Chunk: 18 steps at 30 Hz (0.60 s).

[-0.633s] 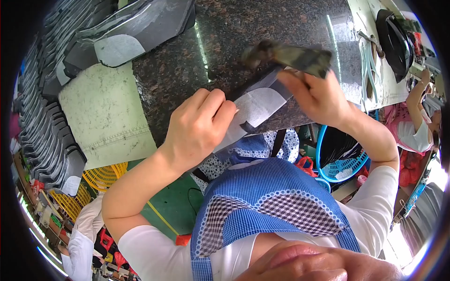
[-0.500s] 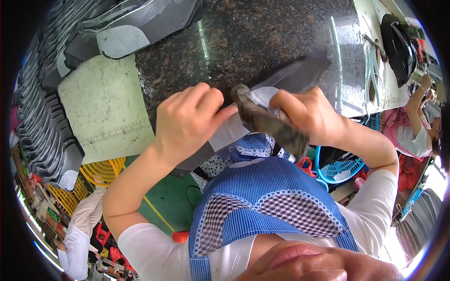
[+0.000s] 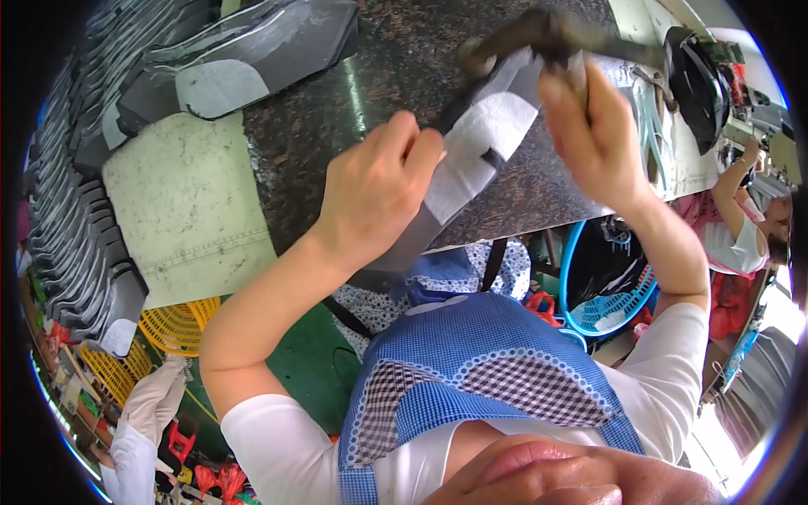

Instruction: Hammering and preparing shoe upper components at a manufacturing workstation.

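Note:
My left hand [image 3: 370, 189] is closed on the edge of a dark grey, strip-like panel [image 3: 397, 252] with light grey-white patches on its face. The panel slants over the front edge of the dark speckled tabletop [image 3: 307, 164], and a small dark notch shows at its middle. In my right hand [image 3: 593, 139] is the short handle of a hammer [image 3: 547, 38]. Its dark metal head, blurred by motion, is raised at the panel's far end. Whether the head touches the panel I cannot tell.
Overlapping rows of similar grey panels [image 3: 71, 236] line the left, beside a pale marked board [image 3: 185, 202]. Yellow baskets [image 3: 177, 324] and a blue basket [image 3: 581, 316] stand below table level. Pale strips [image 3: 655, 156] and a black object [image 3: 699, 84] lie right. Co-workers appear at both sides.
My right hand has swung the hammer up and away to the far right. The panel has turned, so its pale patches show more. My left hand has moved slightly right.

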### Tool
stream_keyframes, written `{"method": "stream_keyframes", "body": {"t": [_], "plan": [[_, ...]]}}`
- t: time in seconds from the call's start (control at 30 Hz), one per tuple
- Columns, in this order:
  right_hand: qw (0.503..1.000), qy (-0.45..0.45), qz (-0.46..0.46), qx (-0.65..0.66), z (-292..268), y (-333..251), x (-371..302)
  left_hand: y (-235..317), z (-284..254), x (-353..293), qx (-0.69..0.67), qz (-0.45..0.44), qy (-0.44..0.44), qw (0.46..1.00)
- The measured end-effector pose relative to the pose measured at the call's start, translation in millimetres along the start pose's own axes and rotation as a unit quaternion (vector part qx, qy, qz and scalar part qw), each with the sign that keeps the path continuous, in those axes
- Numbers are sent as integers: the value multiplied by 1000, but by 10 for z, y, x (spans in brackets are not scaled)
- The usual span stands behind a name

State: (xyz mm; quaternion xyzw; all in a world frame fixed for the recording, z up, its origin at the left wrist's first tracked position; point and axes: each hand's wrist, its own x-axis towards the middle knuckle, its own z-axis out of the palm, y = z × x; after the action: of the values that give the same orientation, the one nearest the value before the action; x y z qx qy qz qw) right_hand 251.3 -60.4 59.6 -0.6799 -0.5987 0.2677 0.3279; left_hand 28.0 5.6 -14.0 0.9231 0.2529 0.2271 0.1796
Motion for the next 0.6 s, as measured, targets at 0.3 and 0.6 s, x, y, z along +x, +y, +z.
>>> {"method": "stream_keyframes", "body": {"t": [0.3, 0.6], "plan": [[1000, -28, -6, -7, 17, 107, 49, -152, -79, 40, -114, 46, 18, 992], [986, -127, -66, -90, 2, 13, 32, -106, 25, 125, 4, 52, 24, 998]]}}
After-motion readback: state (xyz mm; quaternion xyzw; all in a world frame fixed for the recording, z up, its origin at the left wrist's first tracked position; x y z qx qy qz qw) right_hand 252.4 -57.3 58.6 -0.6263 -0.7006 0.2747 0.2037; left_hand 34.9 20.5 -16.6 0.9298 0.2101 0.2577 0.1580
